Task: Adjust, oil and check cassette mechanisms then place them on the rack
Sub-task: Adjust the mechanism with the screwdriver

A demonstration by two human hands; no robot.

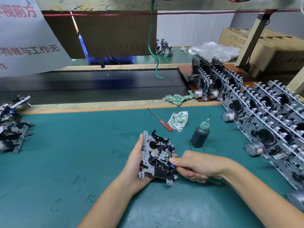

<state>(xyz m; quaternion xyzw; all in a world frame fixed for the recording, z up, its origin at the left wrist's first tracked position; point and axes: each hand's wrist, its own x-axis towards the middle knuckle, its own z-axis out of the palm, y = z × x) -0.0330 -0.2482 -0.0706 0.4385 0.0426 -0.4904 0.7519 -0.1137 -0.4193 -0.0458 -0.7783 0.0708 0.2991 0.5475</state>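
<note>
My left hand (pixel 136 163) grips a metal cassette mechanism (pixel 156 155) by its left edge, held above the green mat with its black parts facing me. My right hand (pixel 194 167) pinches a green-handled tool (pixel 213 180), thumb and fingertips at the mechanism's right edge near a small blue part. The tool's tip is hidden by my fingers. A dark oil bottle (pixel 200 134) with a green nozzle stands upright just right of the mechanism. Several mechanisms with silver motors stand in rows on the rack (pixel 266 116) at the right.
A red-handled screwdriver (pixel 162 120) and a patterned rag (pixel 178 120) lie beyond the mechanism. Another rag (pixel 178 98) lies by the black conveyor belt (pixel 92 86). A pile of mechanisms (pixel 11 125) sits at the left. A green wire (pixel 153 46) hangs down. Cardboard boxes (pixel 269 46) stand back right.
</note>
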